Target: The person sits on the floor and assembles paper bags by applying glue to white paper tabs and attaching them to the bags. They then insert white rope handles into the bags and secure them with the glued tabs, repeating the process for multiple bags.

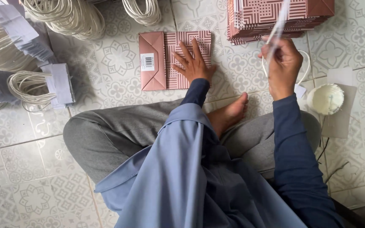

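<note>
Flat pink patterned paper bag (165, 59) on tiles; white cord handle (277, 31) upright.

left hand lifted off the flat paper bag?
No: the left hand lies palm down, fingers spread, on the flattened patterned paper bag on the tiled floor.

Stack of patterned bags (271, 19) top right, cord-handle bundles (64, 14) top left, white bowl (325, 99) on card, rt side.
</note>
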